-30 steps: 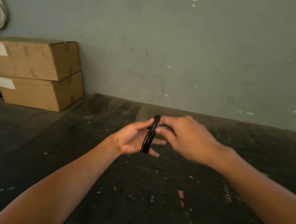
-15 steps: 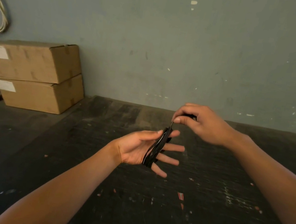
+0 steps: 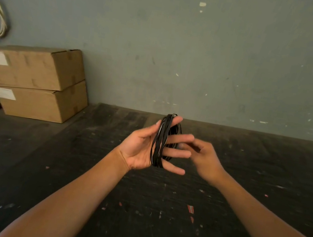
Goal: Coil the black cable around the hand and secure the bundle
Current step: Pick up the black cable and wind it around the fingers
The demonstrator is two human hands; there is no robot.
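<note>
The black cable (image 3: 161, 139) is wound in several loops around the four fingers of my left hand (image 3: 142, 149), which is held palm up with the fingers spread and pointing right. The loops run from the index finger at the top down past the little finger. My right hand (image 3: 203, 158) sits just right of the left fingertips, blurred, its fingers pinched together behind the coil. The free end of the cable is hidden there, so I cannot tell whether the right hand grips it.
Below the hands lies a dark, scuffed tabletop (image 3: 157, 210) against a grey-green wall (image 3: 182, 50). Two stacked cardboard boxes (image 3: 38, 81) stand at the back left. A pale cord (image 3: 1, 20) hangs on the wall at the far left.
My right hand came down from above the coil to behind the left fingertips. The coil on my left hand looks wider, and the left hand has risen slightly.
</note>
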